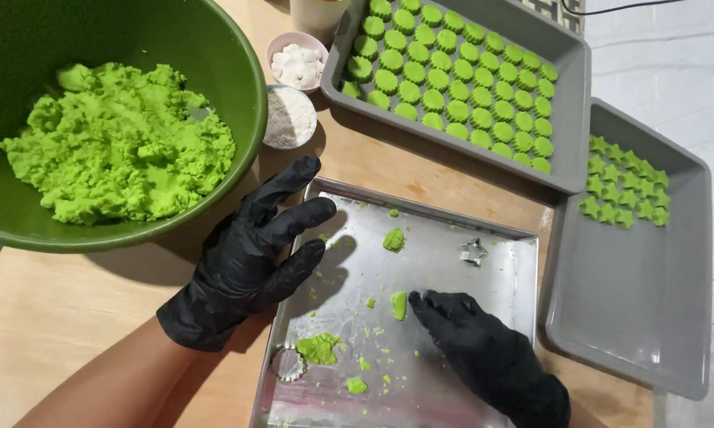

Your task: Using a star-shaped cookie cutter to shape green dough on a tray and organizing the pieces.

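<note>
Steel tray [452, 261] on a wooden table [48, 317], white brick wall at right. My left hand [250, 254], black-gloved, is spread flat on the tray's edge. My right hand [484, 349] has its fingertips curled against a green dough piece [399, 304], mid-tray.

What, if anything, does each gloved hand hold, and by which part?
Nothing is held. The left hand rests open on the steel tray's left rim; the right hand's fingertips touch a small dough lump.
</note>
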